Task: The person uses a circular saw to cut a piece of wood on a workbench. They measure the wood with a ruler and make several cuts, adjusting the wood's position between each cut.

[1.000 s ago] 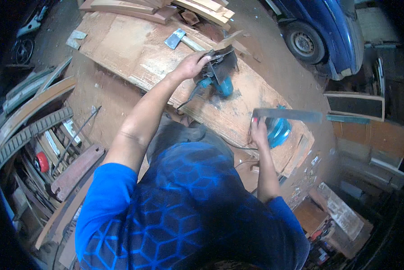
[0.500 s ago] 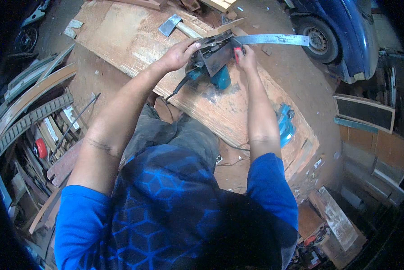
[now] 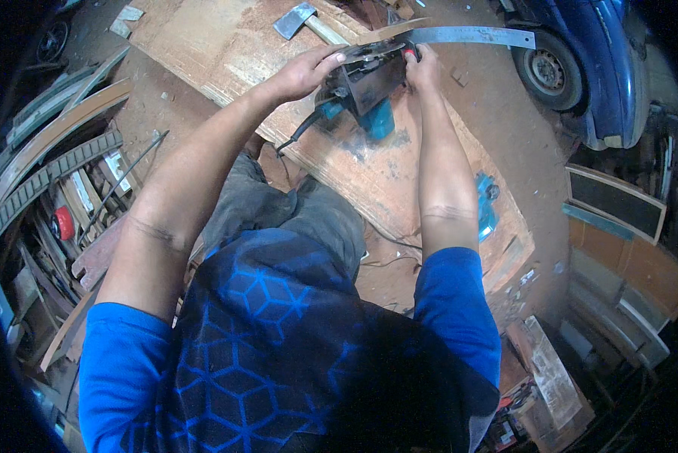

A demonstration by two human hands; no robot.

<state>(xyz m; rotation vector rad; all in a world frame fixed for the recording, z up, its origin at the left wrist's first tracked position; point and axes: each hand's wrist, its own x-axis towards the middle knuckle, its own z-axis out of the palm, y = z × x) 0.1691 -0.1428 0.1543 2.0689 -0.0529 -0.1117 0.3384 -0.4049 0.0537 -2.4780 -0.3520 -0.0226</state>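
A teal circular saw (image 3: 376, 119) stands on the work board with its flat metal base plate (image 3: 375, 79) tilted up. My left hand (image 3: 308, 72) is closed on the far left edge of that plate, thumb on top. At the plate's right end, my right hand (image 3: 425, 69) is closed round a small red and black handle (image 3: 410, 53); the fingers hide most of it. A long steel ruler (image 3: 471, 35) runs out to the right from behind the saw, just beyond my right hand. Whether the handle joins the ruler, I cannot tell.
A hatchet (image 3: 295, 21) lies on the dusty wooden board (image 3: 210, 57) beyond the saw. Another teal power tool (image 3: 487, 204) rests beside my right forearm. The saw's cord (image 3: 297, 136) hangs toward my legs. Timber (image 3: 67, 124) piles up at left; a blue car (image 3: 603, 68) stands at right.
In the picture, both hands, the saw and the ruler sit a little higher than before. My right hand has shifted slightly up and right, with the ruler's end farther right.
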